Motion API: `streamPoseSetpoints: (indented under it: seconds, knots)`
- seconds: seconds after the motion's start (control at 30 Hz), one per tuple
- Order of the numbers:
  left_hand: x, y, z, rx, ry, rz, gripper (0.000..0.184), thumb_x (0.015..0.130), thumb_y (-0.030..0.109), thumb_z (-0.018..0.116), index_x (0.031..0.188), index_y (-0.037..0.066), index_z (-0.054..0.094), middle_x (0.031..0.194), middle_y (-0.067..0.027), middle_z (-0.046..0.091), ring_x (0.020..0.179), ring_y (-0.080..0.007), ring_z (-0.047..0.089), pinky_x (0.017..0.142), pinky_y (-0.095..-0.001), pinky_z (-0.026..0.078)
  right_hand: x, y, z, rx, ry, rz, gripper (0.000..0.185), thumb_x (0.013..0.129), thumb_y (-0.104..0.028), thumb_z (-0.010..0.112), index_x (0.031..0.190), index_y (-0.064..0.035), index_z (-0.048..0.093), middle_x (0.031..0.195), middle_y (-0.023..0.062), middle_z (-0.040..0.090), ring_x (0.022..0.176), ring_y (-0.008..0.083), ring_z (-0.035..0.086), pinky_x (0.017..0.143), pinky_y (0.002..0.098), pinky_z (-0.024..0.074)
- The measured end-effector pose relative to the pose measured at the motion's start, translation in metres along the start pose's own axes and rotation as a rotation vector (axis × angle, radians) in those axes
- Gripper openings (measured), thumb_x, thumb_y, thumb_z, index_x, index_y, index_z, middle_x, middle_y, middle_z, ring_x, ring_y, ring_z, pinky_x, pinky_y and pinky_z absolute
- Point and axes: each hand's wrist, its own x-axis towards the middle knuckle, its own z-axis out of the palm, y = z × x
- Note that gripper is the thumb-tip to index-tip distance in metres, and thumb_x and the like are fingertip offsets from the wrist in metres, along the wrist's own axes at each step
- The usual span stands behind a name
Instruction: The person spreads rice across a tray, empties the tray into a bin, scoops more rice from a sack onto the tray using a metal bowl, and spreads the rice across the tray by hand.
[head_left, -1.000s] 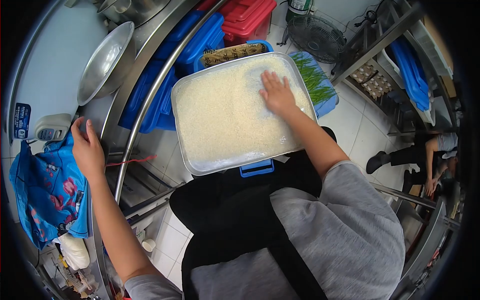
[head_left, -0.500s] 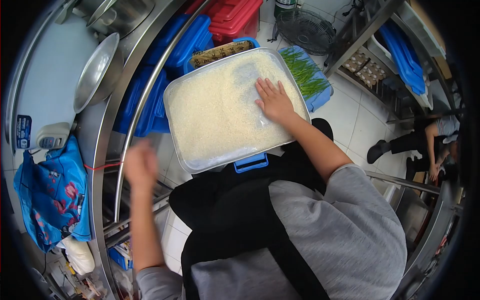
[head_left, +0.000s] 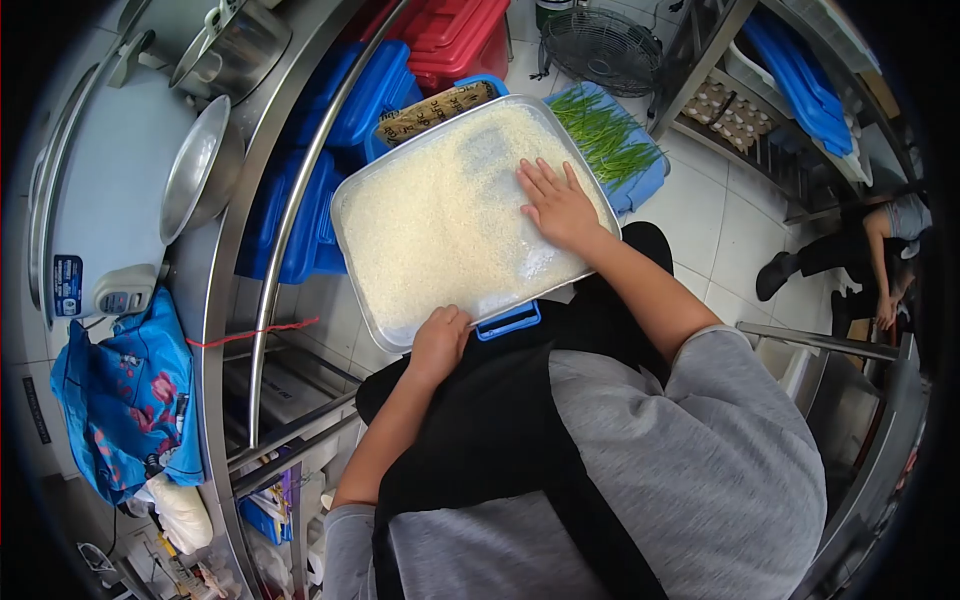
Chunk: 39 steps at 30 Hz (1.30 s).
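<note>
A wide metal tray point(head_left: 337, 215), filled with pale rice-like grains point(head_left: 420, 215), lies in front of me above my lap. My right hand point(head_left: 560, 207) rests flat on the grains towards the tray's right side, fingers stretched out and a little apart. Bare metal shows through thinly covered patches near the far edge and close to my right wrist. At the near left edge, my left hand point(head_left: 441, 343) is closed on the tray's rim, with its fingertips curled over the inside. Just beside it, a blue handle point(head_left: 508, 322) sticks out from beneath the tray.
On the left are a steel counter with a metal bowl point(head_left: 200, 170), a pot point(head_left: 235, 55) and a blue bag point(head_left: 130, 400). Blue and red bins point(head_left: 455, 45), green stalks point(head_left: 605, 140) and a fan point(head_left: 600, 50) stand beyond the tray. Another person point(head_left: 880, 250) is at far right.
My left hand has come from beside the metal rail to the tray's near rim and closed on it. A red string now dangles across the rail. My right hand stays on the grains.
</note>
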Motion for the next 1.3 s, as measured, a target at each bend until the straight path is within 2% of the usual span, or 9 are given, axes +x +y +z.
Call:
streamPoseSetpoints:
  seconds: [0.13, 0.3, 0.33, 0.4, 0.6, 0.8, 0.93, 1.1, 1.3]
  knots:
    - [-0.001, 0.004, 0.001, -0.050, 0.002, -0.021, 0.014, 0.076, 0.005, 0.068, 0.089, 0.006, 0.063, 0.082, -0.0105, 0.053, 0.081, -0.0320, 0.055, 0.072, -0.0426, 0.046, -0.003, -0.045, -0.003, 0.177, -0.036, -0.081, 0.061, 0.097, -0.038, 0.043, 0.149, -0.0093, 0.027, 0.157, 0.0064, 0.025, 0.145, 0.0239, 0.022, 0.117, 0.0519, 0.0126]
    - [0.010, 0.019, -0.016, 0.202, 0.021, 0.008, 0.019, 0.072, 0.006, 0.073, 0.087, 0.008, 0.062, 0.129, -0.0147, 0.053, 0.121, -0.0364, 0.050, 0.101, -0.0545, 0.037, 0.005, -0.085, 0.025, 0.261, -0.037, -0.187, 0.062, 0.098, -0.041, 0.040, 0.150, -0.0089, 0.026, 0.158, 0.0050, 0.023, 0.146, 0.0216, 0.020, 0.118, 0.0504, 0.0113]
    - [0.011, 0.018, -0.018, 0.207, 0.018, 0.003, 0.019, 0.072, 0.006, 0.073, 0.087, 0.008, 0.062, 0.129, -0.0147, 0.053, 0.121, -0.0364, 0.050, 0.101, -0.0545, 0.037, 0.010, -0.081, 0.027, 0.239, -0.049, -0.163, 0.062, 0.098, -0.041, 0.040, 0.150, -0.0088, 0.026, 0.158, 0.0051, 0.022, 0.146, 0.0215, 0.020, 0.118, 0.0500, 0.0112]
    - [0.014, 0.014, -0.021, 0.163, -0.231, -0.110, 0.021, 0.073, 0.007, 0.073, 0.088, 0.008, 0.059, 0.147, -0.0165, 0.038, 0.136, -0.0397, 0.036, 0.107, -0.0603, 0.031, 0.011, -0.056, 0.025, 0.206, -0.042, -0.146, 0.062, 0.098, -0.040, 0.039, 0.150, -0.0091, 0.026, 0.158, 0.0048, 0.022, 0.146, 0.0214, 0.019, 0.118, 0.0495, 0.0111]
    - [0.021, 0.005, -0.020, 0.058, -0.333, -0.129, 0.023, 0.074, 0.008, 0.074, 0.090, 0.006, 0.058, 0.148, -0.0226, 0.036, 0.135, -0.0448, 0.034, 0.106, -0.0507, 0.037, 0.010, -0.032, 0.009, 0.086, -0.001, 0.020, 0.061, 0.098, -0.039, 0.039, 0.150, -0.0092, 0.026, 0.159, 0.0052, 0.021, 0.146, 0.0212, 0.019, 0.118, 0.0501, 0.0111]
    - [0.026, 0.011, -0.026, 0.035, -0.397, -0.155, 0.023, 0.075, 0.006, 0.072, 0.093, 0.003, 0.058, 0.147, -0.0251, 0.036, 0.135, -0.0460, 0.034, 0.107, -0.0442, 0.038, 0.015, -0.097, 0.028, 0.298, -0.016, -0.274, 0.060, 0.098, -0.039, 0.039, 0.149, -0.0097, 0.029, 0.157, 0.0064, 0.026, 0.145, 0.0222, 0.021, 0.117, 0.0504, 0.0118]
    - [0.024, 0.010, -0.027, 0.008, -0.386, -0.146, 0.023, 0.075, 0.006, 0.072, 0.093, 0.001, 0.058, 0.147, -0.0249, 0.035, 0.135, -0.0457, 0.033, 0.107, -0.0452, 0.039, 0.038, -0.052, 0.017, 0.080, -0.107, -0.096, 0.058, 0.099, -0.038, 0.037, 0.149, -0.0096, 0.030, 0.156, 0.0062, 0.027, 0.145, 0.0227, 0.022, 0.118, 0.0504, 0.0110]
    - [0.026, 0.010, -0.023, 0.009, -0.371, -0.184, 0.024, 0.073, 0.006, 0.075, 0.089, 0.004, 0.058, 0.148, -0.0234, 0.034, 0.135, -0.0457, 0.034, 0.107, -0.0437, 0.038, 0.045, -0.032, 0.021, 0.048, 0.035, 0.013, 0.058, 0.099, -0.037, 0.037, 0.149, -0.0087, 0.029, 0.156, 0.0068, 0.026, 0.145, 0.0239, 0.023, 0.117, 0.0516, 0.0115]
    - [0.027, 0.011, -0.021, 0.026, -0.362, -0.181, 0.025, 0.071, 0.004, 0.076, 0.089, 0.003, 0.059, 0.145, -0.0245, 0.037, 0.132, -0.0446, 0.038, 0.106, -0.0436, 0.039, 0.014, -0.096, 0.030, 0.153, -0.057, -0.253, 0.057, 0.098, -0.035, 0.040, 0.148, -0.0109, 0.031, 0.156, 0.0060, 0.027, 0.144, 0.0239, 0.025, 0.116, 0.0529, 0.0153]
